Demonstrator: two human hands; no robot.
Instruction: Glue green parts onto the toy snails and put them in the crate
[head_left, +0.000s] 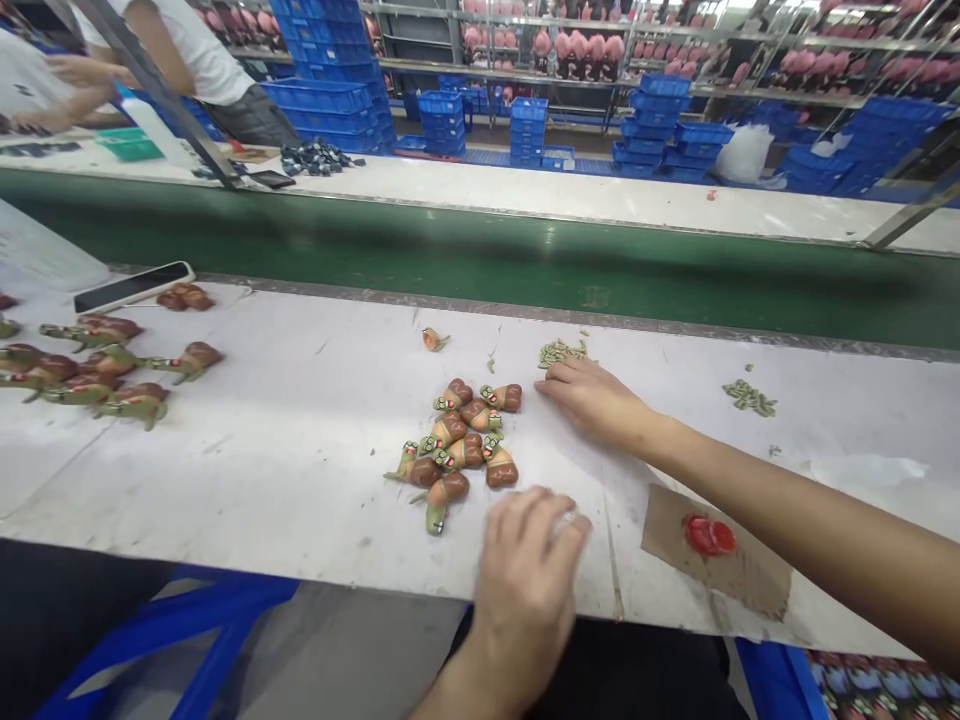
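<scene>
A heap of small brown-and-green toy figures [461,445] lies on the white worktable [300,450]. My left hand [529,565] rests near the table's front edge just right of the heap, fingers curled over something small and pale that I cannot make out. My right hand [592,395] reaches across the table with its fingers together, their tips at a little pile of green parts [561,351]. One separate toy piece [434,340] lies beyond the heap.
More toy figures [97,365] lie at the left, beside a phone [133,285]. A second pile of green parts [748,396] and a cardboard scrap with red paste [712,537] sit right. A green conveyor belt [525,260] runs behind; another person [187,60] stands far left.
</scene>
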